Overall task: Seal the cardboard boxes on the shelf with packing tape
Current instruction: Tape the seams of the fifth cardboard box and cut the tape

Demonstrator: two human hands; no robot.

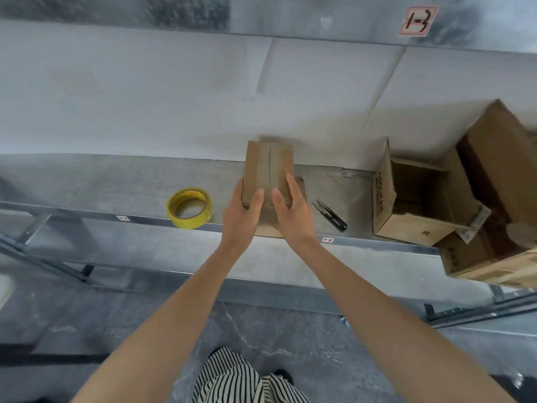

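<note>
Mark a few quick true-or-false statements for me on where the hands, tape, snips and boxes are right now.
1. Both hands are on the small box. True: the left hand and the right hand flank it, thumbs on top.
2. The tape roll is in the left hand. False: it lies on the shelf to the left of the small box, untouched.
3. The snips lie on the shelf to the right of the small box. True.
4. The box at the right is closed. False: its top is open and its inside shows.
5. The small box's top flaps are folded down and meet at a middle seam. True.
</note>
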